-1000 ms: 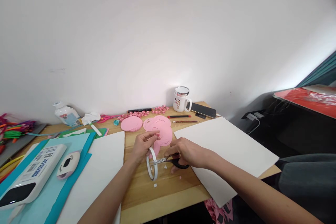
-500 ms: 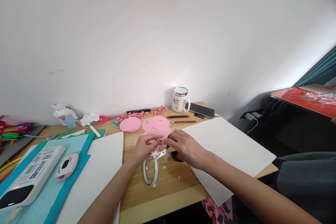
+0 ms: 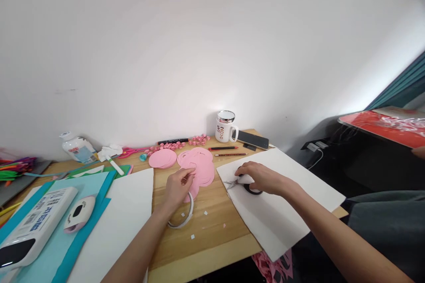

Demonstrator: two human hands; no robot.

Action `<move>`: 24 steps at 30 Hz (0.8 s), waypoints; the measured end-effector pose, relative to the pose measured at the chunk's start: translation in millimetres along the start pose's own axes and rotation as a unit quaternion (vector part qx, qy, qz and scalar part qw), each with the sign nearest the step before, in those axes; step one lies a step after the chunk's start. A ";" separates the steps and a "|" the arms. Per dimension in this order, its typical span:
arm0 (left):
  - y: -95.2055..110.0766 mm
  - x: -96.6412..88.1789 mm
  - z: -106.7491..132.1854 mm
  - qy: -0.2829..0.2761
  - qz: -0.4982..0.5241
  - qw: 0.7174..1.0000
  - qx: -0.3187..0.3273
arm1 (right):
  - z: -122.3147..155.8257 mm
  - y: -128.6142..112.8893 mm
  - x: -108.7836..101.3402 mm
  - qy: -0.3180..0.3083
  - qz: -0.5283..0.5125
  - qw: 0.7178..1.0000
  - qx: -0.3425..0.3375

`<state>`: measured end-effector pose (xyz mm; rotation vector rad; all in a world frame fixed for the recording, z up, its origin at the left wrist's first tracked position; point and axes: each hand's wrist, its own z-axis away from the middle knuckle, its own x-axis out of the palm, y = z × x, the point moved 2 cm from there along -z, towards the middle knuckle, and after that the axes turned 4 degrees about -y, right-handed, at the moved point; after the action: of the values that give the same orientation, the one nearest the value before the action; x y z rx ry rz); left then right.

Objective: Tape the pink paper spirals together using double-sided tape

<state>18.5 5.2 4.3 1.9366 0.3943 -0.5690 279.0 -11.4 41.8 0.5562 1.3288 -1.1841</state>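
My left hand (image 3: 179, 186) is closed in a pinch over the edge of the pink paper shapes (image 3: 204, 171). What its fingertips hold is too small to make out. A white roll of tape (image 3: 190, 217) shows beside and partly behind that hand's wrist. My right hand (image 3: 264, 177) grips scissors (image 3: 247, 184) by their black handles, just over the white board (image 3: 282, 212) on the right. The blades point left and look slightly apart. Small white bits (image 3: 192, 237) lie on the wooden table (image 3: 212, 252).
Pink paper circles (image 3: 162, 158), small pink curls (image 3: 172, 145), pencils (image 3: 231, 154), a white mug (image 3: 225, 127) and a phone (image 3: 252, 139) line the back. On the left are teal sheets (image 3: 56, 230), a white device (image 3: 36, 225) and a bottle (image 3: 78, 147). Another person's hand (image 3: 419, 152) shows at far right.
My right hand has moved right with the scissors, away from my left hand, to the white board. The tape roll has dropped lower and tilted flatter beside my left hand.
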 end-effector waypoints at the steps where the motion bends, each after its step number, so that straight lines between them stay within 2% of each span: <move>1: 1.4 -0.1 0.2 0.007 -0.002 1.000 0.010 | -2.5 -1.8 -0.5 0.013 -0.006 1.000 -0.002; 5: 3.7 -2.5 1.7 0.054 -0.032 0.997 0.052 | -17.7 -10.2 6.0 0.068 -0.058 0.996 -0.005; 11: -3.1 -3.1 6.2 0.108 -0.122 0.977 0.138 | -28.8 -12.5 21.9 0.069 -0.095 0.993 0.003; 15: -6.3 -1.3 7.4 0.085 -0.217 0.957 0.174 | -28.0 -11.4 22.8 0.068 -0.112 0.991 0.001; 20: 1.7 -5.7 8.3 0.069 -0.303 0.924 0.223 | -26.3 -13.5 22.9 0.075 -0.107 0.991 -0.011; 24: 10.4 -7.7 11.6 0.044 -0.417 0.870 0.261 | -25.0 -15.4 26.3 0.070 -0.102 0.991 -0.051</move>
<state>15.0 -9.8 12.2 2.2574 1.2762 -1.2440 249.9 -4.0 16.4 0.4436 1.5870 -1.2508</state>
